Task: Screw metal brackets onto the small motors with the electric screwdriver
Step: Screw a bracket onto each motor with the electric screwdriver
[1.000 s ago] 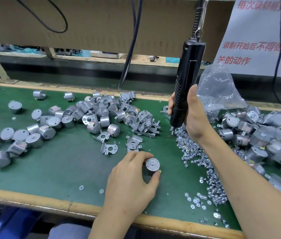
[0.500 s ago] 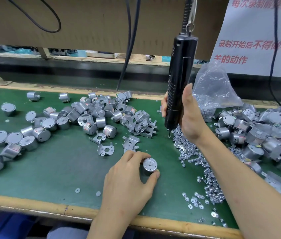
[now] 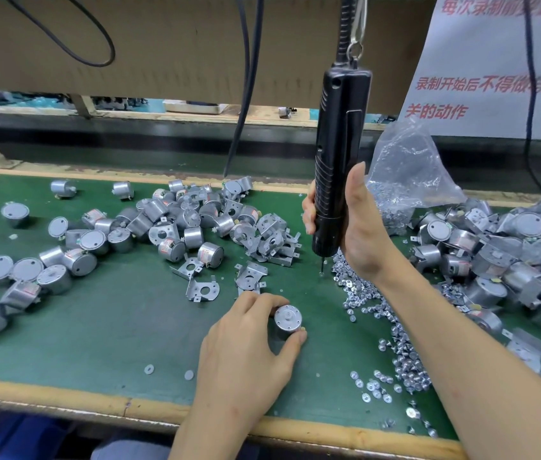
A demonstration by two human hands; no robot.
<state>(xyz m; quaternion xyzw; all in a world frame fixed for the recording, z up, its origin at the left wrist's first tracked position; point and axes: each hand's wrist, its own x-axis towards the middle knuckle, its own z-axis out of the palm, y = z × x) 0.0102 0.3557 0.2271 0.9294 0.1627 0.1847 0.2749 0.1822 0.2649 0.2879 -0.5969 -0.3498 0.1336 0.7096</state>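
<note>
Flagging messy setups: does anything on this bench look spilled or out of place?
Yes: small silver screws trail loosely from the crumpled clear plastic bag across the green bench mat to its front edge.

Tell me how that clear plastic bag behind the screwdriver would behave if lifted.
The plastic bag looks thin and crumpled, so probably floppy. Screws pooled in its bottom would likely make it sag, heavy for its size. Loose screws lie beside it, so it may spill.
</note>
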